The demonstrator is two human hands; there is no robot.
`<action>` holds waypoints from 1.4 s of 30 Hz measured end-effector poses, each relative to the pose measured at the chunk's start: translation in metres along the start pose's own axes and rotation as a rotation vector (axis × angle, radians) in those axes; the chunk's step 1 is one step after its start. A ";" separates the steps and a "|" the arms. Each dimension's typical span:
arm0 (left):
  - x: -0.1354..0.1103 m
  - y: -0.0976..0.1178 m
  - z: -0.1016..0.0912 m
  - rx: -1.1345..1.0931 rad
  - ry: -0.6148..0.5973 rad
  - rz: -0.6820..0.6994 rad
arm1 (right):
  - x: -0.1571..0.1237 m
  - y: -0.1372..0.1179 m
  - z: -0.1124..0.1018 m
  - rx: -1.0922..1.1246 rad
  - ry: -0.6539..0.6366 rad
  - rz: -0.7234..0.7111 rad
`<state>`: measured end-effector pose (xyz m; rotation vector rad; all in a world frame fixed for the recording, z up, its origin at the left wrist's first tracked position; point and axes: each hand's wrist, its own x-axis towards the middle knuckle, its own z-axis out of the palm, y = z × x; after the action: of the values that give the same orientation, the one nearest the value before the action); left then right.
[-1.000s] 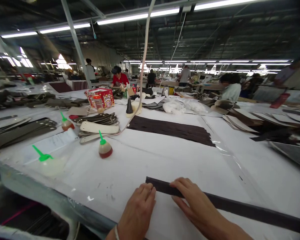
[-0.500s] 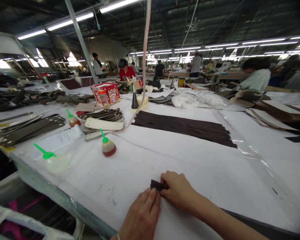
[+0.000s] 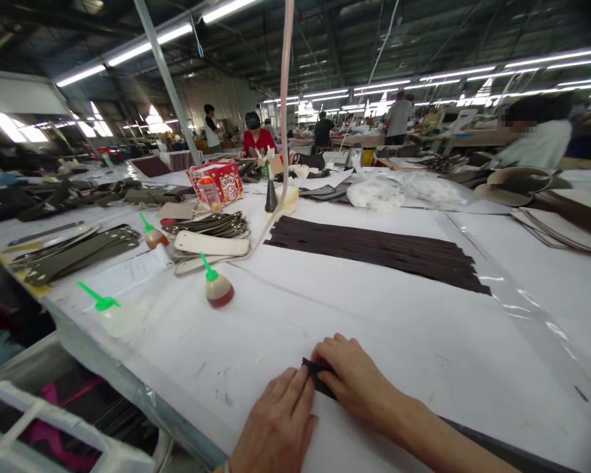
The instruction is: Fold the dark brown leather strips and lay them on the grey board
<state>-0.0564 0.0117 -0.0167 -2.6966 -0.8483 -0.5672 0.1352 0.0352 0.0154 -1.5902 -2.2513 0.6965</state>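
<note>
Pinching the dark strip (image 3: 319, 380) on the white table (image 3: 394, 309)

In the head view, our right hand (image 3: 347, 368) closes thumb and fingers on the strip's end. Our left hand (image 3: 282, 420) touches it too; whether it grips, we cannot tell.

Since a second ago, the right hand (image 3: 349, 364) has gone from lying over the dark strip (image 3: 317, 380) with its thumb spread apart to gripping it with bent fingers, and it has closed in on the left hand (image 3: 280, 410). Only a small dark piece of the end now shows between the two hands, where a broad flat length showed before. The rest appears lower, beyond the right forearm (image 3: 433, 430). The view has swung left, bringing more of the white crate (image 3: 34, 408) into sight.
</note>
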 end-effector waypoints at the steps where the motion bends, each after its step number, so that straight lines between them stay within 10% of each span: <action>1: 0.000 -0.001 -0.001 -0.007 -0.004 -0.003 | 0.000 0.001 0.001 0.012 0.011 -0.007; 42: 0.000 -0.013 -0.004 0.009 0.051 -0.021 | -0.020 0.011 0.033 -0.212 0.213 -0.293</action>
<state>-0.0649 0.0204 -0.0115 -2.6557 -0.8639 -0.6325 0.1344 0.0125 -0.0177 -1.3050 -2.3869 0.2077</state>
